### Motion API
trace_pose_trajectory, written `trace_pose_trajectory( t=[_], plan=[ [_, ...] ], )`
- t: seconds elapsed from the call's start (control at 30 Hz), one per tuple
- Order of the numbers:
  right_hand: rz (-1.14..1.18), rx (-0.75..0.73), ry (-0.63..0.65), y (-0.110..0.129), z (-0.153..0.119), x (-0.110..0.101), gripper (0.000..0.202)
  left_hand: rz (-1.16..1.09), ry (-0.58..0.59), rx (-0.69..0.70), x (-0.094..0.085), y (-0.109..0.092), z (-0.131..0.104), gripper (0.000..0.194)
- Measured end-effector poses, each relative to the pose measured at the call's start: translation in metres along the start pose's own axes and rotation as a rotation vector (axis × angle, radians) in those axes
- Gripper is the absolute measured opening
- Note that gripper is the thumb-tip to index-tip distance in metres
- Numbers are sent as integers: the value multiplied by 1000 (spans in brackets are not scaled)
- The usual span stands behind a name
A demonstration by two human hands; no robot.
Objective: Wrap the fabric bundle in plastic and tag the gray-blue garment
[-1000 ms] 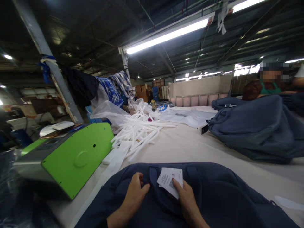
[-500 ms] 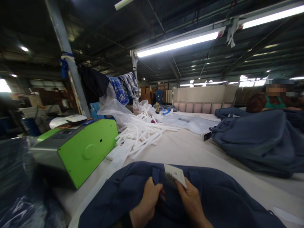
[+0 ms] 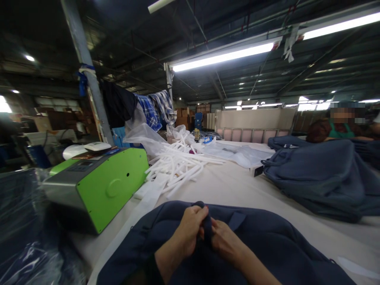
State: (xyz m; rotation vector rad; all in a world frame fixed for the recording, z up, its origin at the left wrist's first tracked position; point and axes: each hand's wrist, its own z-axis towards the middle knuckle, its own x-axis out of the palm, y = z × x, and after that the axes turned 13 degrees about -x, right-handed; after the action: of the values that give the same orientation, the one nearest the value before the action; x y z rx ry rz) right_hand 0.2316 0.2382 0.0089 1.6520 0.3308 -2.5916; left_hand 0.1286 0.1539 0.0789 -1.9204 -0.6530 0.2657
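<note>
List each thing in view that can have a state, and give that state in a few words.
left hand: pinching the strap
right hand: gripping the strap
strap: pulled up between both hands
navy bag: lying flat
green machine: resting on table edge
ceiling lamp: lit

Both hands, left (image 3: 190, 229) and right (image 3: 225, 241), meet, fingers pinched shut.

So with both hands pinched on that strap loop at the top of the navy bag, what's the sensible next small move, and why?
Probably ease the strap loop up and spread it slightly. The left hand and right hand both pinch it at the near edge of the navy bag, and the fingers cover whatever they are working there, so opening the loop would show it.
</note>
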Motion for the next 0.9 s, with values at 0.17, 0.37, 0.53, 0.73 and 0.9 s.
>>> trace_pose_trajectory(
  t=[0.17,0.37,0.53,0.73,0.9],
  plan=[
    [55,-35,63,4,2,3,17,130,-219,50,-44,17,14,20],
    [191,-20,-6,16,1,11,21,119,-171,-225,-54,48,19,10],
    [240,119,-14,22,-14,16,44,27,-84,-214,-54,47,28,13],
    [392,378,199,22,-30,-7,34,59,-110,-211,-88,56,35,12],
    [585,454,214,16,-18,-50,47,31,-83,-224,-78,70,36,14]
  ],
)
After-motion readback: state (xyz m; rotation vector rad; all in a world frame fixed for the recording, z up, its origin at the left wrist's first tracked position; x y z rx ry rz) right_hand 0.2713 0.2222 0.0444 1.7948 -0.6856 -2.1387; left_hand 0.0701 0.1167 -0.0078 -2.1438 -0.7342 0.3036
